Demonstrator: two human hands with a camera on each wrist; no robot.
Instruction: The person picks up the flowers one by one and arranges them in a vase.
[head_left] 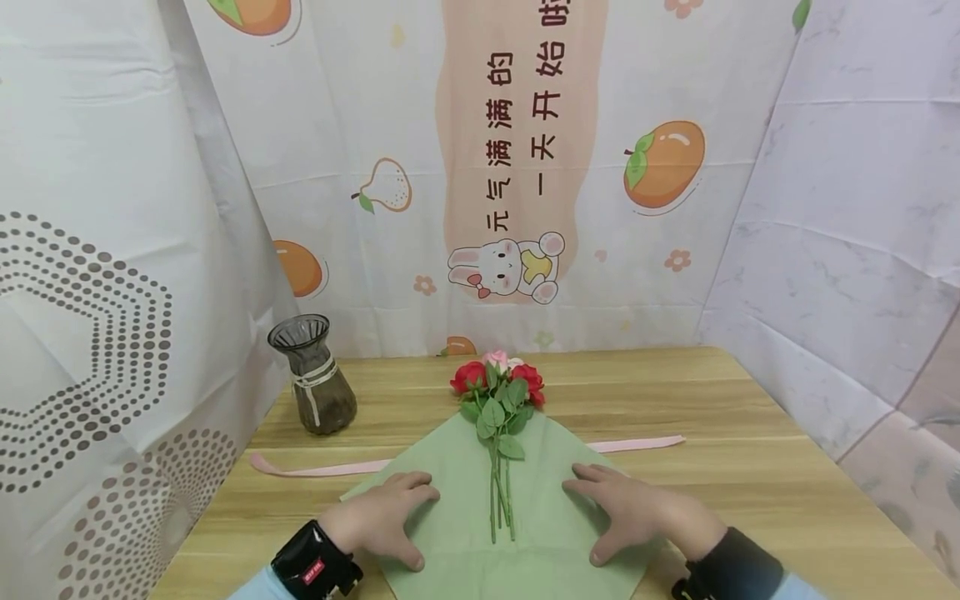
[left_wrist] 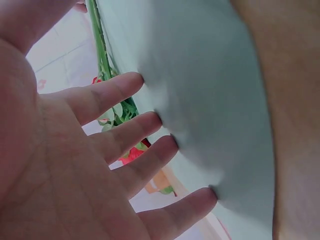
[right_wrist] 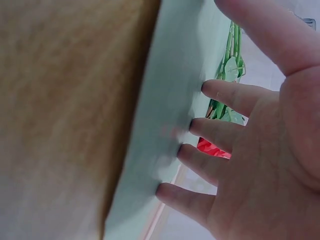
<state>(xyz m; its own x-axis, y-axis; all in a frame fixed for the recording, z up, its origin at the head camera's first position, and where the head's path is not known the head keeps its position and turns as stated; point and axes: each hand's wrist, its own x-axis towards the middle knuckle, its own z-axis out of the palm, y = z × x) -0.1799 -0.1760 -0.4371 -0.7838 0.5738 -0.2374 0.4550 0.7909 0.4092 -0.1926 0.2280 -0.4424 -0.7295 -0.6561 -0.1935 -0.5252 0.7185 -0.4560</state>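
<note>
A sheet of green wrapping paper [head_left: 465,492] lies on the table with a corner toward the back. On it rests a bunch of red, pink and white flowers [head_left: 501,408], blooms at the back and bare stems toward me. My left hand [head_left: 386,517] touches the paper's left part with spread fingertips [left_wrist: 197,200]. On the right part, my right hand [head_left: 626,510] rests its spread fingertips [right_wrist: 172,192] likewise. Neither hand holds anything. A pink ribbon [head_left: 330,469] runs crosswise under the paper, its two ends showing on either side.
A dark glass vase [head_left: 318,379] with a pale cord around its neck stands at the table's back left. The wooden table [head_left: 750,467] ends at a printed cloth [head_left: 375,250] behind. More cloth hangs along both sides.
</note>
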